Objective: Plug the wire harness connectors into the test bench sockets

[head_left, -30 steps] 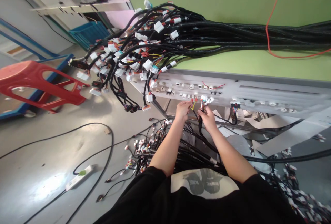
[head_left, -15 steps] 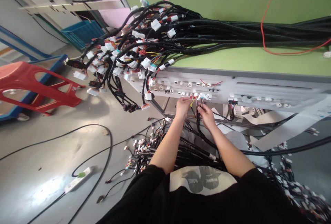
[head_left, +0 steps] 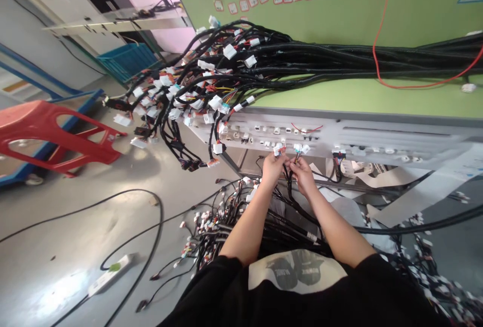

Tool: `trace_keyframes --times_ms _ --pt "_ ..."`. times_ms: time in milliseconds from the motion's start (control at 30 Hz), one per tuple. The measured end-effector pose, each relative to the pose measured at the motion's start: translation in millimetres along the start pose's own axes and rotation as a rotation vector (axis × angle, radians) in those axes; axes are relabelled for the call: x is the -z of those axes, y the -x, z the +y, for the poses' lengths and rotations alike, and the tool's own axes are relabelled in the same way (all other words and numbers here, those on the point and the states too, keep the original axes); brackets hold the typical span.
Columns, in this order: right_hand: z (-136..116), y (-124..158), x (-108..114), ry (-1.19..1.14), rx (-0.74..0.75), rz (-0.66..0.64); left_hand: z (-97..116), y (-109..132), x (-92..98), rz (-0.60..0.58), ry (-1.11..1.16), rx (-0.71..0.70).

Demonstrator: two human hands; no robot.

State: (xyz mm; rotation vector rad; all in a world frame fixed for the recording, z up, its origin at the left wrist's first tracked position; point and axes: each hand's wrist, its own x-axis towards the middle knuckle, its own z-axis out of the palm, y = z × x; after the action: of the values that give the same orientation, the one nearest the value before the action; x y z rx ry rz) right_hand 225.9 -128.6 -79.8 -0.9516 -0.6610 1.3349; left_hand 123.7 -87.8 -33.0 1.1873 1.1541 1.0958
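My left hand (head_left: pixel 272 168) is closed in a pinch on a small white connector (head_left: pixel 278 149) just below the grey test panel (head_left: pixel 377 138). Close beside it, my right hand (head_left: pixel 302 173) pinches a branch of black harness wire (head_left: pixel 290 186) ending in small white connectors (head_left: pixel 301 149). Both hands sit close together at the panel's lower edge, under its row of sockets. The black harness runs down from my hands to a heap of cables at my lap (head_left: pixel 279 226).
A thick bundle of black harnesses with white connectors (head_left: pixel 234 70) lies on the green bench (head_left: pixel 358 95) and hangs off its left end. A red stool (head_left: pixel 49 131), blue crate (head_left: pixel 126 58), power strip (head_left: pixel 109 271) and floor cables lie left. Paper strips (head_left: pixel 426 191) lie right.
Both hands dropped slightly from the panel sockets and drew closer together, still pinching the connectors. The camera view tilted down a little.
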Motion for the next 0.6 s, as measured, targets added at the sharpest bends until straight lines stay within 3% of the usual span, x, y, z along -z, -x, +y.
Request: trace_keyframes --times_ms 267,433,600 --pt "-1 0 -5 -0.115 0.003 -0.018 6 3 3.6 0.061 0.136 -0.008" --pt "-2 2 -8 -0.166 0.008 -0.027 4 -3 11.7 0.032 0.245 0.056" --pt "0 3 -8 -0.104 0.009 -0.027 5 -5 20.5 0.041 0.408 0.034"
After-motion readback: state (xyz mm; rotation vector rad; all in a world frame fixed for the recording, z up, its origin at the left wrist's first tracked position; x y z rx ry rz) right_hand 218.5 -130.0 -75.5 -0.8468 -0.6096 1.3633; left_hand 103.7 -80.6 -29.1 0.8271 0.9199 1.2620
